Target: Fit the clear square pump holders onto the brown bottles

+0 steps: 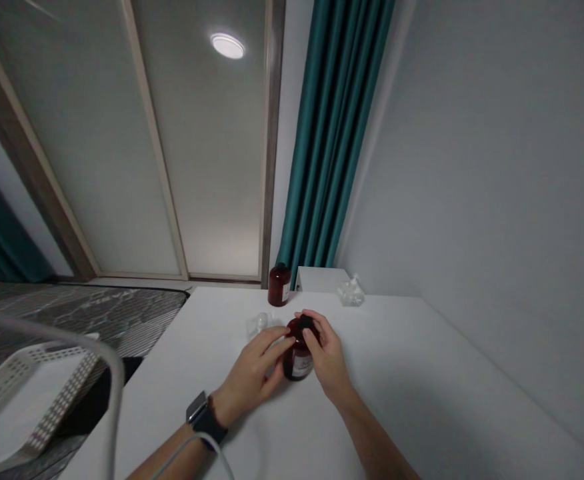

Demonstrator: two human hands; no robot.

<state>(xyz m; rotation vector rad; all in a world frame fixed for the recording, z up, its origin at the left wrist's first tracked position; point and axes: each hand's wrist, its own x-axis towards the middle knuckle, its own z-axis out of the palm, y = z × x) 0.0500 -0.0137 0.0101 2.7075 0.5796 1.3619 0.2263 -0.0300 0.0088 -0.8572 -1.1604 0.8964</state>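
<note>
A dark red-brown bottle (301, 367) with a white label and a black cap (306, 321) stands between my hands on the white table (397, 400). My left hand (255, 367) holds it from the left, fingers bent against its shoulder; a dark watch (206, 417) is on that wrist. My right hand (331, 357) curls around the neck from the right, its thumb close to the cap. Whether the cap is loose, I cannot tell. Just behind my left hand lies a small clear-and-white object (259, 323), partly hidden.
A second dark red bottle (279, 288) stands at the far edge. Right of it are a white box (322, 279) and a crumpled clear plastic bag (352, 293). A white basket (32, 380) and a bent white tube (116, 400) are at left. A wall borders the right side.
</note>
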